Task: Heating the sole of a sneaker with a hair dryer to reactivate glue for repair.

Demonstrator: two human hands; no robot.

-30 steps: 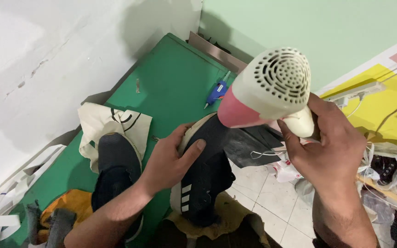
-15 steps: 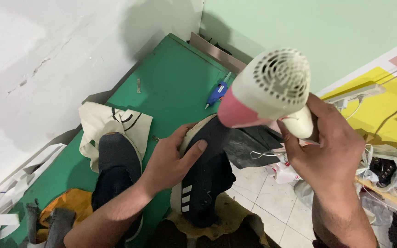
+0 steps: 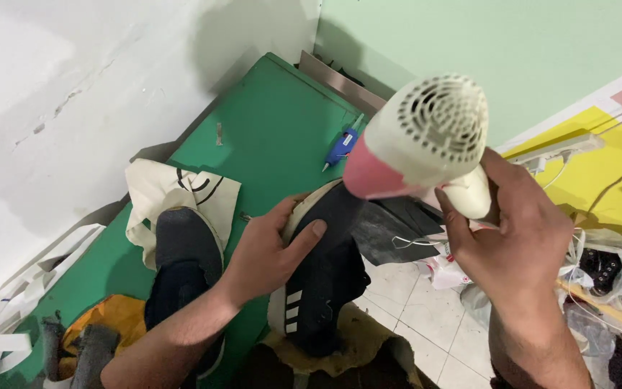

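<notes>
We hold the black sneaker (image 3: 322,281) sole-side up past the green tabletop's (image 3: 268,137) near edge, our left hand (image 3: 271,248) clamped round its toe. Our right hand (image 3: 516,238) grips the hair dryer (image 3: 422,137), nozzle down at the sole; heating looks underway, sole not yet separated.

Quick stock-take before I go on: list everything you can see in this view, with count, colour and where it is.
Hair dryer: 1, cream and pink, held above the shoe.
Black shoe: 1, black with white stripes, centre, sole side up.
Second shoe: 1, dark, on the green board at left.
Green board: 1, green, against the white wall.
Glue gun: 1, blue, on the board's far end.
Cloth bag: 1, cream, under the second shoe.
Power strip: 1, white, by the right wall.
Left hand: grips the black shoe.
Right hand: holds the dryer's handle.
</notes>
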